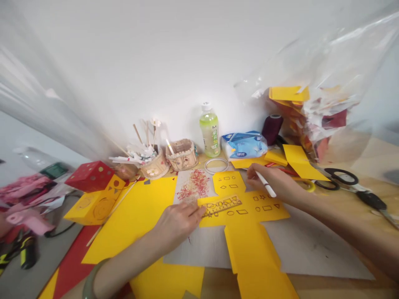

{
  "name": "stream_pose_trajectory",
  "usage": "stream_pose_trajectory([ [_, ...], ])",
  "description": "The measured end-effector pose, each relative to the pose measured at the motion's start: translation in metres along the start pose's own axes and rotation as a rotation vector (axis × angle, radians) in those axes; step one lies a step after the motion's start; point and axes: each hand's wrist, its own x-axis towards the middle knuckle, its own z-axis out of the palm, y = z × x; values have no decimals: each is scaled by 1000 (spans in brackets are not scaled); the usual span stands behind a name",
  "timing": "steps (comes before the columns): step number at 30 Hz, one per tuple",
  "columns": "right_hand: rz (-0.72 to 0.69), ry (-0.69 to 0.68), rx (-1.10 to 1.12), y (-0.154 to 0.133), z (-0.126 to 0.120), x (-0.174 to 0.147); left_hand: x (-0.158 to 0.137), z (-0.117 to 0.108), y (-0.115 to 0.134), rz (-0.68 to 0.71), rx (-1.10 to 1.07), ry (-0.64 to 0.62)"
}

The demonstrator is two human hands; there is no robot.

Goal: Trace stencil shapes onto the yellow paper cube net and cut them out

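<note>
A yellow cross-shaped card cutout point(254, 253) with folded flaps lies in front of me, its upper panels marked with dark outlines of circles, stars, triangles and rectangles. My left hand point(179, 226) is closed on the left end of a clear ruler point(229, 204), which lies slanted across the card's left panel. In my right hand point(268, 176) is a white pen point(266, 183), its back end pointing toward me. That hand is over the right side of the card, above the ruler's far end; the pen tip is hidden by the fingers.
Grey board point(199, 249) lies beneath the card. Yellow sheets point(140, 207) and decorated cubes point(90, 176) are at left, near a pink glue gun point(31, 218). Behind stand small baskets point(182, 160), a green drink bottle point(209, 133) and tissues point(245, 145). Scissors point(341, 176) lie right.
</note>
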Motion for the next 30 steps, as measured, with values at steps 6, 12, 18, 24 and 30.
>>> stream_pose_trajectory([
  [6, -10, -24, 29, 0, 5, 18, -14, -3, 6, -34, 38, 93],
  [12, 5, 13, 57, -5, 3, 22, -18, -9, 5, -115, 57, 90],
  [18, 13, 31, 63, -7, 6, 20, -15, -9, 3, -148, 38, 239],
  [24, -41, 139, 116, -16, -10, 5, -1, -21, -5, -160, 26, 357],
  [30, -17, 103, 501, -26, -27, -15, 23, -34, -4, -99, 77, 407],
])
